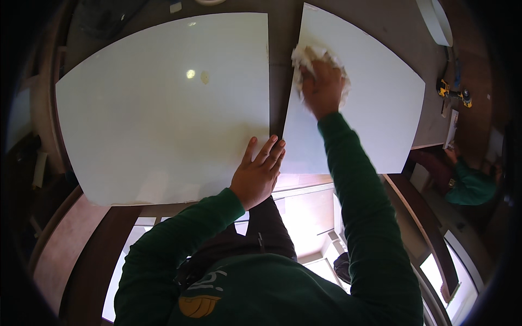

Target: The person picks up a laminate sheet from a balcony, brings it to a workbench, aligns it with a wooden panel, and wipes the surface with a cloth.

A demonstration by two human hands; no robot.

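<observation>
Two glossy white panels lie side by side with a narrow dark gap between them. My left hand [258, 169] rests flat at the near right corner of the left panel [152, 119], fingers spread and pointing away from me. A yellowish smudge [205, 77] shows on that panel's upper part. On the right panel [375, 108], my right hand [323, 87] presses a crumpled whitish rag [312, 54] near the panel's left edge. Its fingers are closed over the cloth, partly blurred and partly hidden by it.
A yellow and black cordless drill [454, 93] lies beyond the right panel. Farther back on that side stands a white round-edged object [436, 22]. Another person in a green sleeve [472, 182] is at the right. A small white block [175, 7] sits at the far edge.
</observation>
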